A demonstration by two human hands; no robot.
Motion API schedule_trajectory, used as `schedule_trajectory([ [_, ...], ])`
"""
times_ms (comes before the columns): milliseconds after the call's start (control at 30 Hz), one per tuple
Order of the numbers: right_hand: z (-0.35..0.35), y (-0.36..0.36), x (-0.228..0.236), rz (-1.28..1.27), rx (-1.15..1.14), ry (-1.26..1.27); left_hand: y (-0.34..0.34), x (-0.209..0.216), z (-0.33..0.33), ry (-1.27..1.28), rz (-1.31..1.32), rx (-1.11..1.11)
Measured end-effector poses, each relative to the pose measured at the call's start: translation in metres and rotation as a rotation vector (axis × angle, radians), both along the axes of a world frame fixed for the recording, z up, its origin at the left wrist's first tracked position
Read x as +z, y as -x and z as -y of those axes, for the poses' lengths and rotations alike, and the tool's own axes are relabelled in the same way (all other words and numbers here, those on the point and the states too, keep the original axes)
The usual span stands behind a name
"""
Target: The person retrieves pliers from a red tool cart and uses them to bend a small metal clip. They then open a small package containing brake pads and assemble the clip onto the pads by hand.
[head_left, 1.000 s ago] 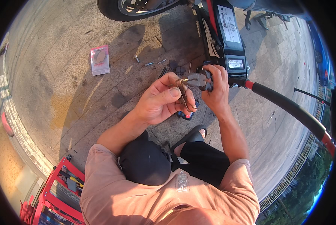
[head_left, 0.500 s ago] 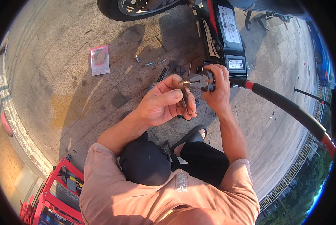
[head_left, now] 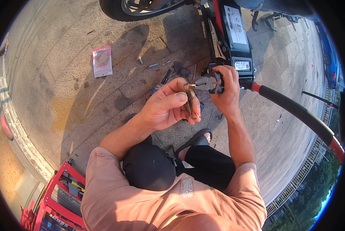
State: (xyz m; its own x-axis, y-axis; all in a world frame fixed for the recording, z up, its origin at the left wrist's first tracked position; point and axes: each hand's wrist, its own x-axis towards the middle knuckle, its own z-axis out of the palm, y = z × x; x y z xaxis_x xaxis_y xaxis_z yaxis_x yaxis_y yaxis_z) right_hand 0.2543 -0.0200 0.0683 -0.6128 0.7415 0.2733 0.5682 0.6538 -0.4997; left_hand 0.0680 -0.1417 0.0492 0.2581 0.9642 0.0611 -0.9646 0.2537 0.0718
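Note:
My left hand (head_left: 162,107) is closed on a thin bent metal piece (head_left: 189,104), pinched between thumb and fingers; its exact kind does not show. In my right hand (head_left: 229,92) is a pair of pliers (head_left: 206,83) with dark handles, fingers wrapped round them. The plier jaws point left and meet the piece's bent, brassy-looking upper end. Whether the jaws are clamped on it is too small to tell. Below and behind the left hand, a blue-and-black tool (head_left: 166,78) lies on the paving, partly hidden.
Several bolts (head_left: 153,65) and dark small parts (head_left: 184,72) lie ahead. A clear-and-pink packet (head_left: 102,61) is at the left. Beyond are a vehicle wheel (head_left: 141,13) and a black lift (head_left: 238,42) with a long handle (head_left: 295,107). A red tool cart (head_left: 51,196) stands at lower left.
The pliers and my right hand have shifted slightly right. The metal piece has turned a little in my left hand and shows more edge-on.

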Motion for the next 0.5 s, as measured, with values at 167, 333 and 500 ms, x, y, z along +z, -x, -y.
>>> schedule_trajectory([
  [167, 0.0000, 0.0000, -0.0002, 0.008, -0.004, 0.028, 0.0007, -0.0017, 0.0007, 0.008, -0.010, -0.002],
  [333, 0.0002, 0.0004, 0.0003, 0.005, 0.001, 0.051, 0.0005, -0.0022, 0.0014, 0.014, -0.007, 0.004],
  [500, 0.0003, 0.0005, 0.0016, 0.009, 0.008, 0.051, -0.0019, -0.0010, 0.0024, 0.023, -0.008, 0.028],
])
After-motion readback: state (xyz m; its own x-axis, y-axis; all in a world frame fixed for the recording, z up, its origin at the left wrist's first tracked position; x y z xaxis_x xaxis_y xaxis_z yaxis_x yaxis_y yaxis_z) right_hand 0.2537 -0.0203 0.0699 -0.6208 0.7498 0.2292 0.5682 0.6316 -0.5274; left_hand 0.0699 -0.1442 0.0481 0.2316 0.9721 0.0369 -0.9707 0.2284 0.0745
